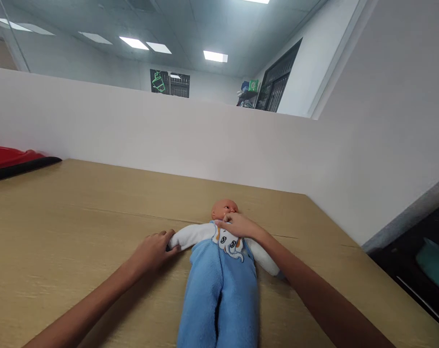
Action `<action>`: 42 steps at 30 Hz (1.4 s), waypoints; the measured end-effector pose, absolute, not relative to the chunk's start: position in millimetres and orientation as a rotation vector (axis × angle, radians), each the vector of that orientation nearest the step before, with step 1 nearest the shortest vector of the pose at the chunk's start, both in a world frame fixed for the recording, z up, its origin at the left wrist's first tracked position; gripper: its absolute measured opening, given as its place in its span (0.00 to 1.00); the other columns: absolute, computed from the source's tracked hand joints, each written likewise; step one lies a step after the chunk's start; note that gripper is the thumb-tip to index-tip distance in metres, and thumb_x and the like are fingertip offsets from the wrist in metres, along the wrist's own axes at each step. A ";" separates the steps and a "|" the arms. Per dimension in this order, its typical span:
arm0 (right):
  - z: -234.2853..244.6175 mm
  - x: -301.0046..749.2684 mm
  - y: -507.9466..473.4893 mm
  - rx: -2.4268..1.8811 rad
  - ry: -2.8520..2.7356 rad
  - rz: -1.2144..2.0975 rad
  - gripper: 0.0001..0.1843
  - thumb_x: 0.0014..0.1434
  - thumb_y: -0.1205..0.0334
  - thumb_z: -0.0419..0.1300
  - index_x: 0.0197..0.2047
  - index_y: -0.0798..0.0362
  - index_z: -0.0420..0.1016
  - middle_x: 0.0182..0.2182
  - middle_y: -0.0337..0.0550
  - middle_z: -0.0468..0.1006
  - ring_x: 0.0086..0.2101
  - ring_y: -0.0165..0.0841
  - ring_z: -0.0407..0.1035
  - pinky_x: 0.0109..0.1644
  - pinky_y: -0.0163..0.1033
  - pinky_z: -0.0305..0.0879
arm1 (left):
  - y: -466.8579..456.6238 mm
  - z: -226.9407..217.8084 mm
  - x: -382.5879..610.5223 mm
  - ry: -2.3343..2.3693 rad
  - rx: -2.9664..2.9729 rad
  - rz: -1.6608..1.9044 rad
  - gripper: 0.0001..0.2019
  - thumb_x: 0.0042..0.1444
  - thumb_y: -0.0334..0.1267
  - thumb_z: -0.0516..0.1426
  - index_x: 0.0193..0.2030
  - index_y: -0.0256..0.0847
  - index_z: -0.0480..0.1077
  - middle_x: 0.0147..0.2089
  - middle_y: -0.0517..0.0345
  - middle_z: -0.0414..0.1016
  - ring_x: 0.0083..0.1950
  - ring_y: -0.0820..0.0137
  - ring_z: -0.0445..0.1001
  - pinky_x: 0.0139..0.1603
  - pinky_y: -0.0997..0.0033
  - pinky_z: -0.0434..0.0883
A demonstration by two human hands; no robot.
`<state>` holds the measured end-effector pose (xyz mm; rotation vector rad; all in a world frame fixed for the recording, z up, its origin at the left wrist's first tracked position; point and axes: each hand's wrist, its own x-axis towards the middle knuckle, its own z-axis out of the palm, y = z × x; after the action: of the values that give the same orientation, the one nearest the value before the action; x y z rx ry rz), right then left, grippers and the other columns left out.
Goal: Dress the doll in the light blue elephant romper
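A baby doll (224, 209) lies face up on the wooden table, its head toward the wall. It wears a blue sleepsuit (219, 285) with white sleeves and an elephant face on the chest. My left hand (157, 249) is closed around the cuff of the white sleeve (192, 236) on the left, which is stretched out sideways. At the doll's neck, my right hand (239, 225) has its fingers bent at the collar, just under the chin. My right forearm crosses over the other sleeve (263, 257) and partly hides it. Whether my right fingers pinch the cloth is hard to see.
The wooden table (96, 208) runs back to a low white wall (161, 130) with glass above it. A red object with a black edge (16, 162) lies at the far left. Beyond the table's right edge stands a dark item (415, 261) with something teal inside.
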<state>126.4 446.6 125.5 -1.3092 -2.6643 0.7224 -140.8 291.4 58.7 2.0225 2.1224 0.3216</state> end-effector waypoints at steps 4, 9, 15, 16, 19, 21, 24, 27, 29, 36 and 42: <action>120.7 180.9 440.8 -1.063 -2.736 1.179 0.29 0.65 0.32 0.56 0.37 0.51 0.78 0.32 0.40 0.80 0.35 0.36 0.74 0.39 0.39 0.70 | 286.7 58.9 -146.0 2.102 2.046 0.284 0.25 0.68 0.54 0.48 0.60 0.38 0.71 0.53 0.35 0.80 0.52 0.44 0.81 0.50 0.53 0.71; 94.7 243.2 420.9 -1.003 -2.559 1.292 0.23 0.62 0.37 0.64 0.40 0.50 0.78 0.34 0.40 0.79 0.35 0.37 0.72 0.40 0.40 0.69 | 284.5 62.5 -142.5 2.122 2.069 0.207 0.27 0.70 0.53 0.46 0.61 0.37 0.72 0.54 0.34 0.77 0.53 0.45 0.79 0.55 0.50 0.71; 62.6 272.0 384.0 -1.070 -2.414 0.653 0.13 0.68 0.54 0.57 0.50 0.50 0.77 0.48 0.50 0.80 0.50 0.45 0.74 0.57 0.51 0.69 | 289.4 70.0 -122.0 2.202 2.182 0.228 0.22 0.66 0.41 0.51 0.62 0.31 0.71 0.62 0.29 0.73 0.63 0.39 0.69 0.62 0.40 0.66; 57.8 277.1 377.6 -1.073 -2.401 0.528 0.14 0.67 0.56 0.58 0.54 0.49 0.76 0.53 0.51 0.78 0.54 0.47 0.72 0.60 0.53 0.68 | 291.1 74.2 -113.9 2.185 2.210 0.287 0.23 0.65 0.38 0.51 0.63 0.30 0.70 0.64 0.29 0.71 0.65 0.39 0.67 0.64 0.40 0.65; 40.7 297.7 362.2 -1.137 -2.351 0.227 0.28 0.64 0.58 0.61 0.66 0.47 0.68 0.62 0.55 0.72 0.61 0.51 0.66 0.66 0.57 0.63 | 298.0 92.6 -78.4 1.984 2.329 0.595 0.21 0.67 0.37 0.50 0.65 0.35 0.68 0.66 0.36 0.70 0.66 0.46 0.66 0.67 0.44 0.64; 27.4 312.8 357.4 -1.212 -2.304 0.133 0.34 0.61 0.56 0.64 0.70 0.48 0.64 0.63 0.57 0.71 0.60 0.53 0.67 0.65 0.58 0.64 | 306.3 105.2 -47.7 1.723 2.439 0.785 0.18 0.71 0.39 0.50 0.63 0.40 0.69 0.65 0.41 0.72 0.65 0.50 0.67 0.68 0.48 0.65; 11.4 329.6 359.3 -1.279 -2.249 0.184 0.35 0.60 0.55 0.65 0.69 0.51 0.63 0.59 0.57 0.75 0.58 0.52 0.69 0.63 0.57 0.66 | 327.5 114.2 -1.5 1.354 2.622 0.780 0.14 0.72 0.40 0.52 0.59 0.43 0.72 0.61 0.45 0.76 0.64 0.53 0.70 0.66 0.51 0.66; 8.3 336.8 368.3 -1.313 -2.189 0.303 0.29 0.60 0.56 0.64 0.63 0.51 0.68 0.55 0.54 0.77 0.56 0.50 0.71 0.63 0.55 0.66 | 354.8 107.9 30.8 1.316 2.748 0.543 0.12 0.67 0.40 0.59 0.53 0.39 0.75 0.53 0.42 0.79 0.57 0.49 0.72 0.60 0.48 0.68; 13.2 338.0 374.7 -1.320 -2.178 0.385 0.25 0.59 0.56 0.65 0.58 0.51 0.72 0.53 0.53 0.78 0.55 0.49 0.72 0.61 0.54 0.67 | 369.5 99.5 40.7 1.322 2.803 0.439 0.08 0.65 0.40 0.62 0.46 0.38 0.77 0.48 0.42 0.80 0.51 0.49 0.73 0.56 0.49 0.68; 32.2 330.3 383.3 -1.297 -2.159 0.641 0.19 0.50 0.64 0.67 0.46 0.50 0.73 0.44 0.46 0.78 0.46 0.44 0.73 0.52 0.48 0.71 | 370.6 79.0 34.1 1.129 2.883 0.618 0.10 0.74 0.42 0.52 0.48 0.45 0.74 0.45 0.52 0.79 0.46 0.59 0.73 0.48 0.60 0.66; 77.7 308.4 384.4 -1.121 -1.978 0.801 0.24 0.53 0.54 0.73 0.50 0.49 0.71 0.41 0.42 0.79 0.39 0.39 0.74 0.44 0.42 0.70 | 358.8 75.5 24.3 0.976 2.920 0.864 0.15 0.77 0.40 0.46 0.53 0.45 0.74 0.45 0.52 0.79 0.43 0.63 0.75 0.43 0.64 0.67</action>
<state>308.4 384.4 77.7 -1.1214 -1.9778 0.8009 24.3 358.8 75.5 2.9198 0.9760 0.8643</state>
